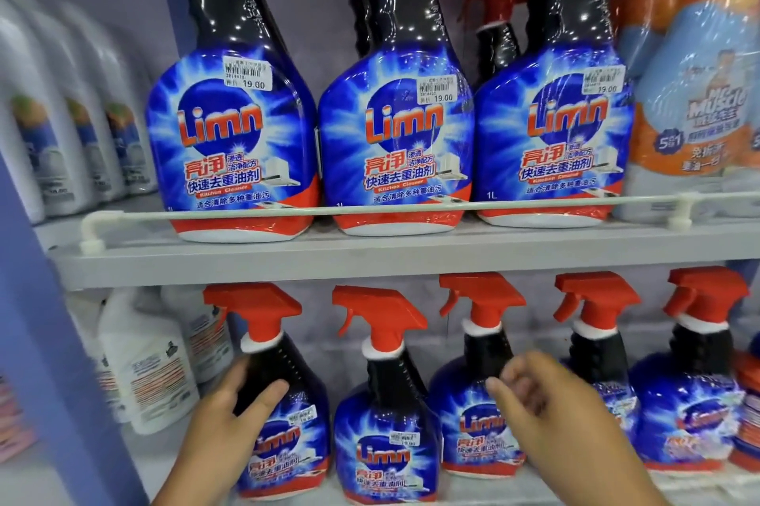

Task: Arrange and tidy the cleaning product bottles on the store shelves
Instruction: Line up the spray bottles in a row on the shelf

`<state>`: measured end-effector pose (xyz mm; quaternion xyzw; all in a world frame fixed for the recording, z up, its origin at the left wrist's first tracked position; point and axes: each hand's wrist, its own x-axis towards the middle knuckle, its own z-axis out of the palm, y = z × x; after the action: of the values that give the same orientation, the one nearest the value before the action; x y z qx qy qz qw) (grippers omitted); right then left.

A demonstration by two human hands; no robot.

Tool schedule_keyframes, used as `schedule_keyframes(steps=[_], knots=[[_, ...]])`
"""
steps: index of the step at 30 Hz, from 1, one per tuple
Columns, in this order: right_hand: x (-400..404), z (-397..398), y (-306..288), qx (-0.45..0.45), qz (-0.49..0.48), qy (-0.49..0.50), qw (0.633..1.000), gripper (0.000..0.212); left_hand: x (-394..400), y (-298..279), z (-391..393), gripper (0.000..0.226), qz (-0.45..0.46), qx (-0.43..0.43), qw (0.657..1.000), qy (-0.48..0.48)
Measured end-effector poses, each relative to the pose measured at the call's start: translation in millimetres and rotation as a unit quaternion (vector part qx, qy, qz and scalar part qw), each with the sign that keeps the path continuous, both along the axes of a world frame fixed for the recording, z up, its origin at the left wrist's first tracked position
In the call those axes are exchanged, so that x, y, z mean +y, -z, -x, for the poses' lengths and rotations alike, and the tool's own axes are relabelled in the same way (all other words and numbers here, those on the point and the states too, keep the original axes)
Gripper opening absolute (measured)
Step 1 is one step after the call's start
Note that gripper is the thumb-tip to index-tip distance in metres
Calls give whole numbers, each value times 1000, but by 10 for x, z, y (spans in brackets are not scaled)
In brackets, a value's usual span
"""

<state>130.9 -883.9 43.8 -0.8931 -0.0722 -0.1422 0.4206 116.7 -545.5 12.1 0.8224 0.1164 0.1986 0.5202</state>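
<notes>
Three big blue Limn spray bottles (395,127) stand in a row on the upper shelf (288,259), behind a thin white rail. On the lower shelf stand several smaller Limn bottles with red triggers. My left hand (224,415) wraps around the neck of the leftmost lower bottle (283,423), thumb across its front. My right hand (547,403) hovers in front of the third lower bottle (477,415), fingers loosely curled and apart, holding nothing. The second lower bottle (382,435) stands between my hands.
White bottles (66,127) fill the upper left. White jugs (148,374) stand at lower left beside a blue upright panel (37,341). Wrapped orange and white Mr Muscle packs (695,94) crowd the upper right. More Limn bottles (691,398) continue to the lower right.
</notes>
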Motion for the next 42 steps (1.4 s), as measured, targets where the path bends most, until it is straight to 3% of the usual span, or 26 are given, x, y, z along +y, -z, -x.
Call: schedule_keyframes(steps=[2,5,10,15,22,25,27,29,31,33,35,37,39,42], knots=[[279,74,18,41,-55,-72,995,18,-4,-6,3,42,-6,-6,1000,2],[675,-90,127,73,-43,-154,984,52,-18,-20,20,40,2,-7,1000,7],[1016,-249,171,103,-80,-162,978,33,-12,-12,37,41,-17,-15,1000,21],[1101,-405,144,99,-90,-183,974,34,129,4,49,29,-20,-19,1000,-3],[1192,-532,192,124,-82,-206,967,43,244,93,37,29,-18,-26,999,-14],[1121,-469,172,89,-41,-206,974,45,215,77,44,30,-2,-28,1000,-7],[993,-340,178,29,-57,-194,979,36,223,74,44,30,7,-35,999,-10],[779,-132,256,-41,-148,-126,980,25,224,126,61,33,12,-56,998,-31],[494,68,300,-113,-221,-33,968,18,184,198,138,30,-5,-136,986,-96],[210,85,267,-155,-232,42,959,19,30,188,273,17,-46,-239,960,-141],[5,-92,216,-126,-213,60,967,13,-167,169,335,12,-55,-267,957,-103],[-61,-288,152,-37,-165,24,985,27,-377,132,317,11,-38,-224,974,-25],[-10,-426,113,18,-118,-32,992,34,-553,104,250,34,-38,-163,986,25],[99,-517,108,49,-116,-62,990,22,-744,84,78,70,-52,-103,992,57]])
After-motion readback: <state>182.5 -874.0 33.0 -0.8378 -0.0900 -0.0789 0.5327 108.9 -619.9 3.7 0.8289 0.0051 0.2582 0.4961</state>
